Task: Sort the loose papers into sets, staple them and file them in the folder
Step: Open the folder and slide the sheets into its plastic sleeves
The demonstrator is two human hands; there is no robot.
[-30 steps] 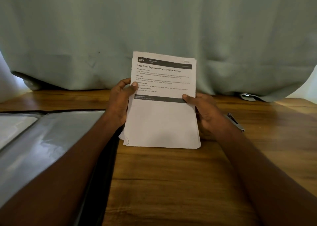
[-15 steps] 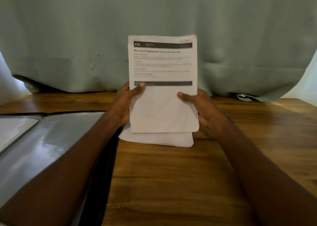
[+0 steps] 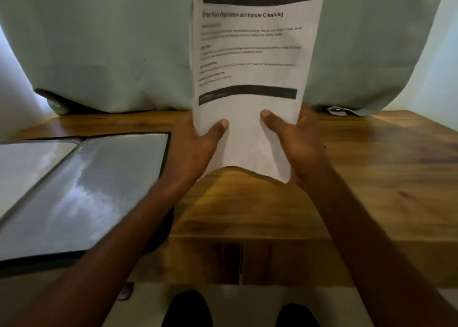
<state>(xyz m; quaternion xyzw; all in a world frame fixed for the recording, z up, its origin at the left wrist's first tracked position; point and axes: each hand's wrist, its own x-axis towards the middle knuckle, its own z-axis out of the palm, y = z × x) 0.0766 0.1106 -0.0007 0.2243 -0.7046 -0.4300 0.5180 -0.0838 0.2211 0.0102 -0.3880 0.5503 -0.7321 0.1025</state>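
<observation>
I hold a set of white printed papers point(image 3: 250, 61) upright above the wooden table point(image 3: 371, 158); its top sheet is headed "Shoe Rack Organization and Insole Cleaning". My left hand point(image 3: 195, 143) grips the lower left edge, thumb on the front. On the lower right edge sits my right hand point(image 3: 295, 138), its thumb also pressed on the front. The sheets' bottom edge curls up off the table. An open folder point(image 3: 81, 185) with shiny plastic sleeves lies flat at the left, beside my left forearm. No stapler shows in view.
A pale green curtain point(image 3: 99, 41) hangs behind the table's far edge. The table's front edge point(image 3: 247, 242) and drawer fronts show below my arms, with floor and my dark shoes point(image 3: 188, 309) underneath. A small grey object point(image 3: 337, 110) lies under the curtain at back right.
The papers have risen off the table and come closer to the camera, and no sheets remain lying below them. My view has tilted down, showing the table's front edge and floor.
</observation>
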